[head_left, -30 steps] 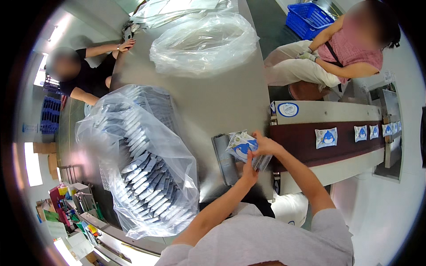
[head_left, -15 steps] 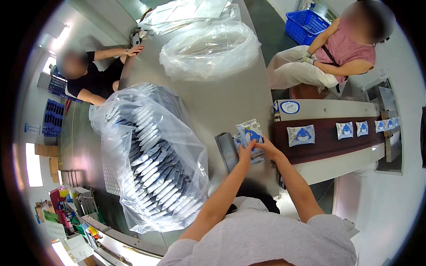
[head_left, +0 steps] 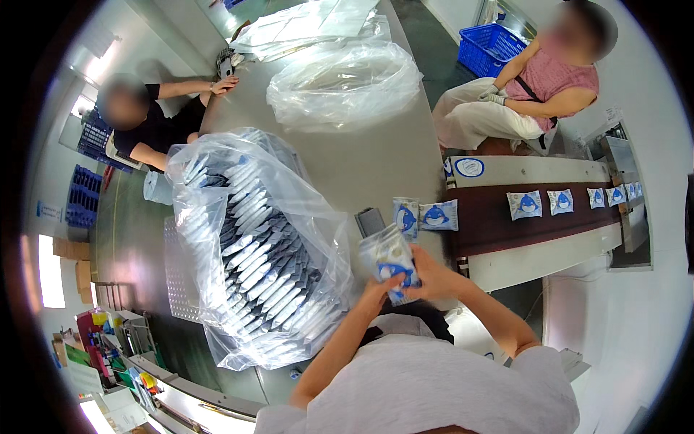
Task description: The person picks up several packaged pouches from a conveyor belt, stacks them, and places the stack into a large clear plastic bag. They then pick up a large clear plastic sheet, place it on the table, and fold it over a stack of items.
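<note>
Left hand (head_left: 374, 295) and right hand (head_left: 436, 276) grasp the printed packet (head_left: 385, 253) to the near left of the conveyor (head_left: 486, 239), the step apparently being collection, the next move calling for an even 2-handed hold

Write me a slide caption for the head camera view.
Left hand and right hand hold a packet between a filled clear bag and a conveyor belt.

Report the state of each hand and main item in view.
Left hand: closed on held packet
Right hand: closed on held packet
Held packet: tilted; any beneath unclear
Two loose packets: lying flat
Filled bag: packed with stacked packets
Far bag: spread open
Belt: bearing spaced packets
Blue basket: upright
</note>
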`<move>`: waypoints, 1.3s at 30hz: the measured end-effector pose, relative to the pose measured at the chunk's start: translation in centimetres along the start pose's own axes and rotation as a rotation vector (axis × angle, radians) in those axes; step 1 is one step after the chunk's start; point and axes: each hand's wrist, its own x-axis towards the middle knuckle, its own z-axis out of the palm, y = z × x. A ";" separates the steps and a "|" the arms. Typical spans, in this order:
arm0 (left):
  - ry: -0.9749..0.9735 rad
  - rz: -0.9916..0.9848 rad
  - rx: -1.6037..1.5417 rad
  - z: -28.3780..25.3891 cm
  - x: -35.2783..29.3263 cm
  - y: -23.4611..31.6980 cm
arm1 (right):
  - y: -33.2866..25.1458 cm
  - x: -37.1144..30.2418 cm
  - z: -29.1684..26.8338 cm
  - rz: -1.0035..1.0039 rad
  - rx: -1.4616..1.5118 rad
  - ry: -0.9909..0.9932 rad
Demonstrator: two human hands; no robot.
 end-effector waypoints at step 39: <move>1.300 0.594 1.908 -10.2 -11.8 26.8 | -6.8 20.0 10.6 -0.190 1.415 -0.363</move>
